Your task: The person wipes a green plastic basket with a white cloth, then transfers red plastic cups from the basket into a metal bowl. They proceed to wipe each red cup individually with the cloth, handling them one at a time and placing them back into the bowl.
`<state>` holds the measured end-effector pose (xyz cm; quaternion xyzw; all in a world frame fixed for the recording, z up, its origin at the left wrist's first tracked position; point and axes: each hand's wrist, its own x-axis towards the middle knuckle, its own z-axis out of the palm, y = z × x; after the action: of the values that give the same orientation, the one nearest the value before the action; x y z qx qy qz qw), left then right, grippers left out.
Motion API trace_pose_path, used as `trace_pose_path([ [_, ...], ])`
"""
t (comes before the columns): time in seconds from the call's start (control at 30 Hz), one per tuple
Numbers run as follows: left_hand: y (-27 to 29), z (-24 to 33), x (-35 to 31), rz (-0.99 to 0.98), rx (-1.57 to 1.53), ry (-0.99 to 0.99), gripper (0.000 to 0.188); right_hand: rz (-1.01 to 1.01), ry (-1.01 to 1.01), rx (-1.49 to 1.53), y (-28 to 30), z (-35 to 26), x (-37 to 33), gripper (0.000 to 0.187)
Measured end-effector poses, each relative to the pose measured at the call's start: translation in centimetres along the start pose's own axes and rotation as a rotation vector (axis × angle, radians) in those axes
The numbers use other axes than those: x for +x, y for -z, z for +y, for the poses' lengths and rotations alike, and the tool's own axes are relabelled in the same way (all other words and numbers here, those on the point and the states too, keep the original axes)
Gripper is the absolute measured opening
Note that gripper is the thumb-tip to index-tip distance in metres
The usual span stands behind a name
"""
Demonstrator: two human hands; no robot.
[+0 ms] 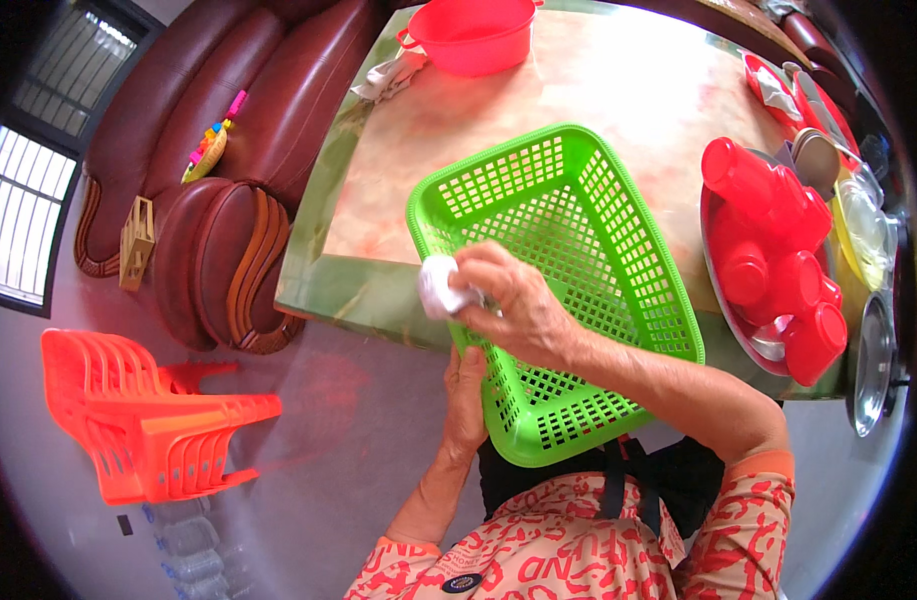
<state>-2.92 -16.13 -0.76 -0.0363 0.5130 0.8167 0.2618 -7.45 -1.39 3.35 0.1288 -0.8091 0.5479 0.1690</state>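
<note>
under right fingers point(486, 277), a cloth point(439, 289), seemingly, is part-hidden.

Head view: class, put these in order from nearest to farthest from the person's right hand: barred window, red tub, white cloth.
1. White cloth: held in the right hand.
2. Red tub: at the far end of the table.
3. Barred window: at the far left.

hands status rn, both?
Left hand: against the outer side of the green rectangular plastic basket; grip can't be told.
Right hand: closed, holding a bunched white cloth.
</note>
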Motion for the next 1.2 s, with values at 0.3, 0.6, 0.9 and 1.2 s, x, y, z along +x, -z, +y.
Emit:
trace_pose_path([
  [0.3, -1.1, -0.1, 0.4, 0.087, 0.056, -0.073, 0.048, -0.016, -0.18, 0.03, -0.6, -1.1, 0.6, 0.018],
  [0.6, -1.5, 0.6, -0.3, 0.121, 0.192, -0.022, 0.044, 0.195, -0.383, 0.034, -3.1, 1.5, 5.3, 0.026],
  [0.9, -1.9, -0.3, 0.0, 0.042, 0.012, -0.084, 0.086, 0.019, -0.407, 0.023, -2.6, -1.4, -2.1, 0.027],
  [1.2, 0.4, -0.8, 1.3, 0.088, -0.246, -0.003, 0.038, -0.37, -0.28, -0.114, -0.1, -4.6, -8.0, 0.015],
])
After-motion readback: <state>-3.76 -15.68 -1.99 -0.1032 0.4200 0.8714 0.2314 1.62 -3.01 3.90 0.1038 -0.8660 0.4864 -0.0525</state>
